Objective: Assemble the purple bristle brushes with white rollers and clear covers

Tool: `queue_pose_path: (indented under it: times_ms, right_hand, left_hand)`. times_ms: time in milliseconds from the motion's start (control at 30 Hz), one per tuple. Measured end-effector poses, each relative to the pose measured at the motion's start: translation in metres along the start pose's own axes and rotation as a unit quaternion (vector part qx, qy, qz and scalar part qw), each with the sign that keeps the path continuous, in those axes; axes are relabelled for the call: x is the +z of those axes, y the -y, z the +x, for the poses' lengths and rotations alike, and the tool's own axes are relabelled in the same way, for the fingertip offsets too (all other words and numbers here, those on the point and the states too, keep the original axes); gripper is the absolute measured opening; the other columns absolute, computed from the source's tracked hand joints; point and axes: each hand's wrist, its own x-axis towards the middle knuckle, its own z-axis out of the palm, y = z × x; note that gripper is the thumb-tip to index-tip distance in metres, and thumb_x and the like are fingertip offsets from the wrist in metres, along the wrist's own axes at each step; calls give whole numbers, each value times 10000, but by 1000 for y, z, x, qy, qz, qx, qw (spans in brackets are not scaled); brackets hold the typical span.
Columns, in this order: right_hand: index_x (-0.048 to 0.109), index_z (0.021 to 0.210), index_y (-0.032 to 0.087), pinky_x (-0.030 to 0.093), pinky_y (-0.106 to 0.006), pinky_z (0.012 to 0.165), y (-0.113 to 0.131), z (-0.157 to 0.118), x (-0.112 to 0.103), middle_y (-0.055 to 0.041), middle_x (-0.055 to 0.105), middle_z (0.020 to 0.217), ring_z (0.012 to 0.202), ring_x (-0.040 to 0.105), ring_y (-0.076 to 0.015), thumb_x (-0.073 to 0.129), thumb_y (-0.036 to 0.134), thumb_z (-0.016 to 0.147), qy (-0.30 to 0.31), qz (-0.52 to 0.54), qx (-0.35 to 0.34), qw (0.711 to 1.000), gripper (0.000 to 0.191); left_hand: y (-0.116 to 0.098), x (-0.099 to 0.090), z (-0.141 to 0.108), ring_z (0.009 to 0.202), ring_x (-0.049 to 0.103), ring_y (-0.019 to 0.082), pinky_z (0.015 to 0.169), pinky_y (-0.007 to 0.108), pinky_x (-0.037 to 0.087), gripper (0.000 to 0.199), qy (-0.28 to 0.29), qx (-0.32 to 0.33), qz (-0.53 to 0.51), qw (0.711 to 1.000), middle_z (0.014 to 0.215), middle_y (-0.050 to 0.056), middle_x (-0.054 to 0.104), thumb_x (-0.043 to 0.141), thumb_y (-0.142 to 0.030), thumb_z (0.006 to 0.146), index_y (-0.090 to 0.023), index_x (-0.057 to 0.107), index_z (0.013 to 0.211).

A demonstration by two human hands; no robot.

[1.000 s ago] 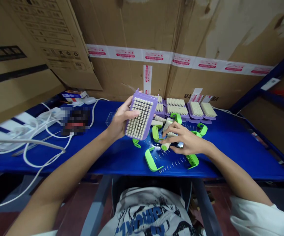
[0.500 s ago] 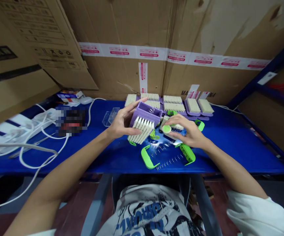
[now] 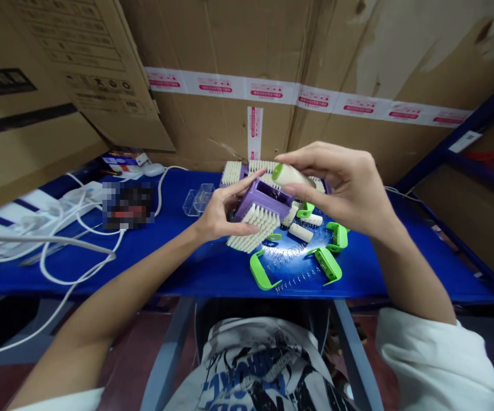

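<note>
My left hand (image 3: 217,212) grips a purple plastic brush body (image 3: 268,200) with rows of cream bristles, tilted so its hollow slot faces up. In my right hand (image 3: 349,185) is a cream roller (image 3: 294,176) with a green end, pinched between thumb and fingers just above the slot. Loose cream rollers (image 3: 300,233) lie on the blue table below. Around them are green curved brackets (image 3: 260,273) and thin coil springs (image 3: 298,279). More purple brushes with cream bristles (image 3: 232,172) stand in a row behind, partly hidden by my hands.
Clear plastic boxes (image 3: 197,201) sit left of my left hand. White cables (image 3: 79,279) loop over the table's left side by a white power strip (image 3: 28,222). A cardboard wall (image 3: 212,125) rises behind, with a blue metal frame (image 3: 469,171) at the right.
My right hand has lifted the roller up from low over the table to above the purple brush body. My left hand keeps hold of the brush, shifted slightly right in view.
</note>
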Motion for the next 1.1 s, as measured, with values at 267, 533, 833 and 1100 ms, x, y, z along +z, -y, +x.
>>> queue_pose_path:
  times_ms: [267,533,833,1100]
  right_hand:
    - [907,1321,295,664,-388,854,-17,-10,20,-37,915,1151,969,852,-237,843,383,1086,20,-26,-1,999,259]
    - [919,1262,289,650,-358,799,-24,-9,34,-38,917,1139,876,811,-198,866,469,1069,-17,39,4,999,269]
    - [877,1189,274,668,-485,1121,-15,-14,55,-74,879,1210,1158,837,-287,800,387,1097,-49,11,27,998,165]
    - [808,1254,280,659,-571,1166,-11,-12,66,-106,803,1306,1313,760,-344,709,417,1115,-21,-14,76,997,219]
  left_hand:
    - [-19,9,0,1466,764,420,1270,543,628,1249,-32,113,229,966,1744,154,643,1063,-414,725,-295,490,1827]
    - [-21,17,-2,1359,817,378,1179,496,680,1244,-47,135,263,954,1703,125,694,988,-375,740,-305,435,1852]
    - [-13,21,-9,1374,801,418,1169,541,696,1091,-63,-4,112,992,1558,139,774,1088,-491,752,-264,597,1699]
    - [-17,15,-8,1327,788,417,1087,526,718,1069,-75,-35,54,995,1375,121,802,1160,-554,644,-251,653,1536]
